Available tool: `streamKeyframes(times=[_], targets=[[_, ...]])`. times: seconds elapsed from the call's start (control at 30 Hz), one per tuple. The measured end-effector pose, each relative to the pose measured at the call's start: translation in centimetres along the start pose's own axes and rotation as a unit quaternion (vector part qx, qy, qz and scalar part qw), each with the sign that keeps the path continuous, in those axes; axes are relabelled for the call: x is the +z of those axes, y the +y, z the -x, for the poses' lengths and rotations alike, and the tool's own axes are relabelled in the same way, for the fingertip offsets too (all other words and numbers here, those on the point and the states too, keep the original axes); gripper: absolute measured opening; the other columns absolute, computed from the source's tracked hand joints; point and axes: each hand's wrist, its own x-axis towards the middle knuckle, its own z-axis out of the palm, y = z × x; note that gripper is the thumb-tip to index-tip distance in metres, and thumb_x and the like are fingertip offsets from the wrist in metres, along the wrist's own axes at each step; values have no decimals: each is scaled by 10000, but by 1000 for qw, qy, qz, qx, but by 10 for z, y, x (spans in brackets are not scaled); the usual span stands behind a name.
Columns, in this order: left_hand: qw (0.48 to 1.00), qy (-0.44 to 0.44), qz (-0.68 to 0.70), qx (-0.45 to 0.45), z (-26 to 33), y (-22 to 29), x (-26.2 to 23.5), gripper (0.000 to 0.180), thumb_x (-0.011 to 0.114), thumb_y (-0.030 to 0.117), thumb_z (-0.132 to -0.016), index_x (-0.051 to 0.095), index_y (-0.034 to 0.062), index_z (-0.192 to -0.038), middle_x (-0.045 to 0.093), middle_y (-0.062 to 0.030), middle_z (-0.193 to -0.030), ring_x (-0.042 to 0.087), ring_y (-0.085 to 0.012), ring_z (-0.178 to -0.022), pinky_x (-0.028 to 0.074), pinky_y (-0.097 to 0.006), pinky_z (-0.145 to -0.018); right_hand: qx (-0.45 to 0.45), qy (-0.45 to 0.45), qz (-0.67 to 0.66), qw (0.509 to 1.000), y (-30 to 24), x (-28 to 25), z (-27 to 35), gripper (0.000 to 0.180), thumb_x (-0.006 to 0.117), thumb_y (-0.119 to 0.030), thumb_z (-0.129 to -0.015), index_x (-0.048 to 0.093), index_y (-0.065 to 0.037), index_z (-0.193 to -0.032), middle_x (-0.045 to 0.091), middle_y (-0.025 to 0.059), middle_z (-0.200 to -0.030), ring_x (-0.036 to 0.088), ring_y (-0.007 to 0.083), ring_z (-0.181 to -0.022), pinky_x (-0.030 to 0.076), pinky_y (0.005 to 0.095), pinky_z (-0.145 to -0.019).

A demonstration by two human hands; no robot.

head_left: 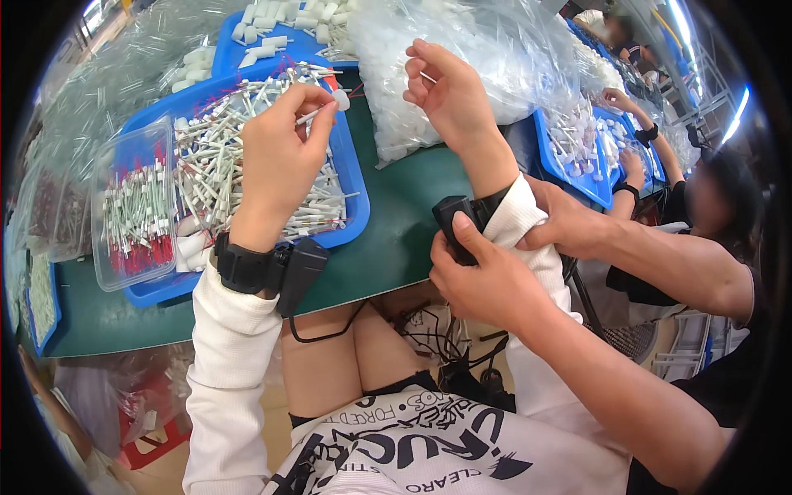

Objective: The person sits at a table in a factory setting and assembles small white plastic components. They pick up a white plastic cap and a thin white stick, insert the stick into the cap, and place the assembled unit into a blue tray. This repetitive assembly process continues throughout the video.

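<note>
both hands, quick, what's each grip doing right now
Left hand: closed, pinching a small white piece at the fingertips.
Right hand: fingers curled, a thin white sliver showing among them; whether firmly held cannot be told.

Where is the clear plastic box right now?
In the head view, the clear plastic box is toward the left, overlapping the left end of the large blue tray, beside the loose white parts and left of the left hand.

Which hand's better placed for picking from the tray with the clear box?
Probably your left hand: it's over that blue tray, though pinching a white-capped part. Your right hand is over the plastic bag, another person's hand gripping its wrist device.
</note>
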Motion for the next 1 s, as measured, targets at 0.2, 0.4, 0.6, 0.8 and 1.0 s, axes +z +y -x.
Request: streamKeyframes(times=[0.2, 0.4, 0.6, 0.8, 1.0], targets=[[1000, 2, -3, 15, 1, -5, -1, 93, 626, 125, -827, 626, 38, -858, 668, -58, -729, 480, -101, -461, 375, -251, -455, 39, 34, -111, 992, 0, -3, 3, 174, 623, -204, -835, 563, -58, -910, 502, -15, -676, 398, 103, -563, 360, 285, -599], [999, 5, -13, 30, 1, -6, 0, 97, 633, 141, -824, 627, 49, -853, 653, -53, -700, 469, -101, -449, 369, -253, -451, 40, 63, -145, 987, 3, -10, 8, 179, 622, -192, -828, 536, -56, -906, 383, -20, -642, 326, 118, -580, 303, 279, -570], [1000, -7, -1, -2, 0, -4, -2, 93, 637, 135, -824, 632, 47, -852, 664, -50, -718, 520, -88, -484, 373, -233, -456, 47, 43, -196, 978, 4, -7, 3, 166, 611, -190, -836, 540, -61, -913, 374, -18, -637, 333, 121, -584, 310, 276, -588], [990, 2, 91, -106, 1, 6, -8, 121, 619, 94, -863, 627, -5, -932, 675, -60, -810, 650, -101, -765, 442, -187, -593, -72, 10, -31, 997, 9, 16, 3, 150, 583, -190, -854, 565, -43, -878, 429, -8, -630, 366, 119, -580, 320, 278, -589], [983, 25, 134, -120, -1, 8, -6, 113, 631, 132, -849, 631, 20, -870, 687, -47, -787, 676, -116, -734, 446, -225, -575, -388, -12, 311, 867, 20, 38, 2, 59, 660, -72, -770, 617, -36, -754, 616, -3, -678, 494, 72, -545, 391, 203, -526]])
